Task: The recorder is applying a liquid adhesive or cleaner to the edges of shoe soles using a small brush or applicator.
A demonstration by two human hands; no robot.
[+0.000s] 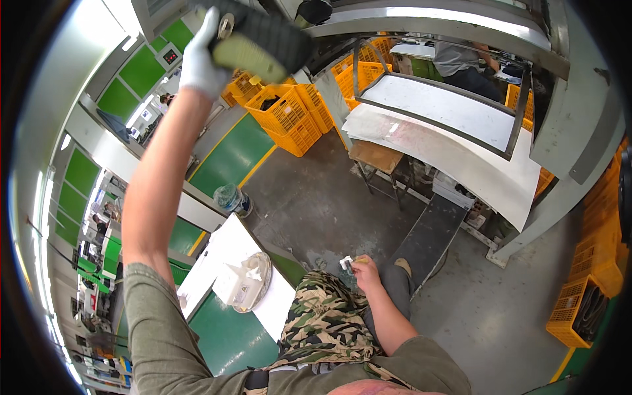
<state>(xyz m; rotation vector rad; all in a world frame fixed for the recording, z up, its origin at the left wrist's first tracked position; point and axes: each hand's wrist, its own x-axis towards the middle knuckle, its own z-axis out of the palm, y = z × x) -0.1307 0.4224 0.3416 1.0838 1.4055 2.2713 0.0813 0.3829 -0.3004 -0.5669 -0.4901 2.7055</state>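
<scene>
My left hand (200,64), in a white glove, is raised high at the upper left. Its fingers are closed on the edge of a dark ribbed piece (280,33) with an olive-green patch, which looks like a shoe sole. Part of that piece runs out at the top of the view. Low in front of me, beside my camouflage apron (326,313), my bare right hand (367,273) is closed. Between its fingers is a small tool with a white end (346,263) and a yellowish handle; its exact kind is too small to tell.
A white-topped table (214,263) at my left bears a round tray (266,263) with a white container. Ahead stand yellow crates (280,115), a wooden stool (375,155), a bucket (234,201) and a metal frame (513,131) over white sheets. Another person (461,62) works beyond it.
</scene>
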